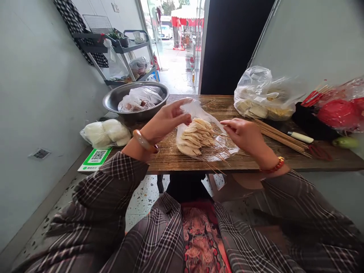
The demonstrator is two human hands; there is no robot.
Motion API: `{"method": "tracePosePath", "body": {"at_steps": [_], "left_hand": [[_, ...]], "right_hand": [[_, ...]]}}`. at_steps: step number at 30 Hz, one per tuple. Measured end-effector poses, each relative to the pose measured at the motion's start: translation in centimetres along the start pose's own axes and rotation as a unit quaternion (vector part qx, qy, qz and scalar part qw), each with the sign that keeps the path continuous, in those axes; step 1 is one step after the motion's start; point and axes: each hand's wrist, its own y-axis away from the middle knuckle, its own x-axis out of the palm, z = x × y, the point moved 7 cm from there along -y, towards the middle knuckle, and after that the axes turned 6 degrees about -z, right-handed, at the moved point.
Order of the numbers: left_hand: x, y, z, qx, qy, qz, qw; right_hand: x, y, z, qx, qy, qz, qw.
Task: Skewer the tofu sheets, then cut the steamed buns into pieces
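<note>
On the wooden table, a clear plastic bag lies with its mouth spread. Inside it are several pale, folded food pieces on thin skewers, whose sticks point toward the lower right. My left hand holds the bag's upper left edge, thumb and fingers bent around the film. At the bag's right edge, my right hand pinches the plastic between thumb and fingers. The food touches neither hand.
A metal basin with a bagged item stands back left, near bagged white food and a green QR card. Loose skewers, a pale-handled knife, a filled bag and red bundles lie right.
</note>
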Motion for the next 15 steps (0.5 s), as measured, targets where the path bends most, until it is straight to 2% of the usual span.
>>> {"method": "tracePosePath", "body": {"at_steps": [3, 7, 9, 11, 15], "left_hand": [[-0.3, 0.3, 0.2, -0.016, -0.013, 0.009, 1.0], [-1.2, 0.2, 0.6, -0.015, -0.026, -0.021, 0.999], [-1.5, -0.1, 0.7, -0.005, -0.032, -0.042, 0.999], [-1.7, -0.4, 0.7, 0.011, -0.044, -0.072, 0.996], [-1.3, -0.9, -0.1, 0.052, -0.033, -0.114, 0.992]], "right_hand": [[-0.8, 2.8, -4.3, 0.04, -0.036, -0.021, 0.998], [1.9, 6.5, -8.6, 0.124, -0.107, 0.021, 0.986], [3.8, 7.5, -9.3, 0.167, -0.157, 0.026, 0.973], [5.2, 7.6, -9.0, 0.193, -0.181, 0.004, 0.964], [5.9, 6.5, -8.0, 0.201, -0.187, -0.065, 0.959]]}}
